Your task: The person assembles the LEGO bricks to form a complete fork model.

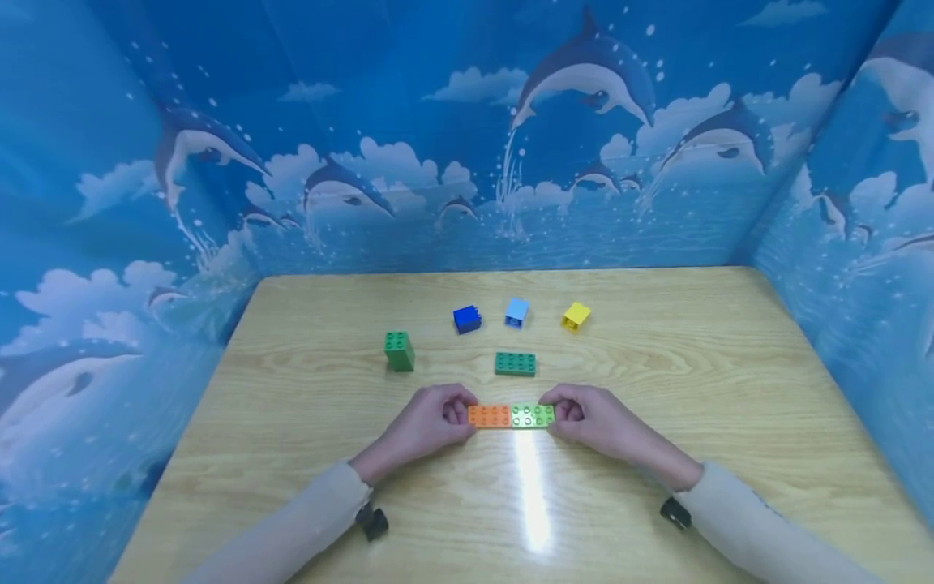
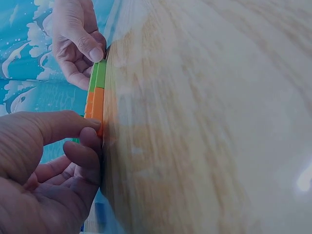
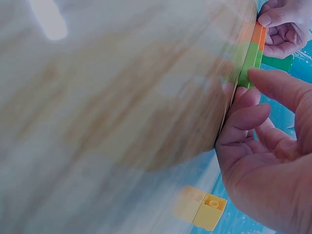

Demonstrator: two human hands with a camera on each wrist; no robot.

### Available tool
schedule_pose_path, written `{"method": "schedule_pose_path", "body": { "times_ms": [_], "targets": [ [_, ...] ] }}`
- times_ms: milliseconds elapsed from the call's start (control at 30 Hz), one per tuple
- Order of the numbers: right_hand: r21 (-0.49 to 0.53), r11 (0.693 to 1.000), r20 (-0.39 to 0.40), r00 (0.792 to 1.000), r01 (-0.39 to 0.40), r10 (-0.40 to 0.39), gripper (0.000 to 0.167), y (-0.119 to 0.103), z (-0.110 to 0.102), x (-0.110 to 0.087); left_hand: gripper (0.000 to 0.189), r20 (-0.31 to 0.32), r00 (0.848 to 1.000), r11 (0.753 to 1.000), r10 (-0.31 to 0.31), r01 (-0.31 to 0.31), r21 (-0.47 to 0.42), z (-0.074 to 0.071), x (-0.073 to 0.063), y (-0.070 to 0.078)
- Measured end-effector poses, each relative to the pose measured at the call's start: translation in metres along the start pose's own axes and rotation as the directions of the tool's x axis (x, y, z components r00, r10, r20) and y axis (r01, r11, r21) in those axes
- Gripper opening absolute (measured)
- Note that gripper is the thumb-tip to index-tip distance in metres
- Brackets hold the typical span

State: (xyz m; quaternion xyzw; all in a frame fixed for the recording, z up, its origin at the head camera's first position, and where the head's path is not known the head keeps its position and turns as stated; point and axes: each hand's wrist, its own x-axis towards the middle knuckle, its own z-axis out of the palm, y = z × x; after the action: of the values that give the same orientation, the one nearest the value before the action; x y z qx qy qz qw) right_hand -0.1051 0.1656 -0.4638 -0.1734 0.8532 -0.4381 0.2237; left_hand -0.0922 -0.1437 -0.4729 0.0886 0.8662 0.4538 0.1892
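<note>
An orange toy brick (image 1: 489, 416) and a lime green brick (image 1: 532, 416) lie end to end in a straight row, studs up, on the wooden table. My left hand (image 1: 434, 415) pinches the outer end of the orange one between thumb and fingers. At the opposite end, my right hand (image 1: 594, 418) grips the lime green brick the same way. Both wrist views show the pair low at the tabletop, their ends meeting. Just behind the row sits a dark green brick (image 1: 515, 364), studs up, touched by neither hand.
Left of the dark green brick stands a tall green block (image 1: 400, 353). Farther back are a dark blue brick (image 1: 467, 319) on its side, a light blue brick (image 1: 516, 313) and a yellow brick (image 1: 576, 316). Dolphin-printed curtains (image 1: 438, 235) border the table (image 1: 292, 357).
</note>
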Motion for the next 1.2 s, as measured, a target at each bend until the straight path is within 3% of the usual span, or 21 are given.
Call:
{"method": "schedule_pose_path", "body": {
  "times_ms": [333,1200],
  "targets": [
    [0.002,1.0,-0.005,1.0,0.003,-0.003,0.038,-0.0012,0.0013,0.0003,0.038,0.006,1.0,1.0,-0.026,0.026,0.01,-0.0005,0.0007,0.0],
    [-0.003,1.0,-0.01,1.0,0.003,-0.003,0.038,-0.0003,0.0015,0.0007,0.038,0.013,1.0,0.999,-0.014,0.013,0.032,0.0,0.0036,0.0002]
  ]
}}
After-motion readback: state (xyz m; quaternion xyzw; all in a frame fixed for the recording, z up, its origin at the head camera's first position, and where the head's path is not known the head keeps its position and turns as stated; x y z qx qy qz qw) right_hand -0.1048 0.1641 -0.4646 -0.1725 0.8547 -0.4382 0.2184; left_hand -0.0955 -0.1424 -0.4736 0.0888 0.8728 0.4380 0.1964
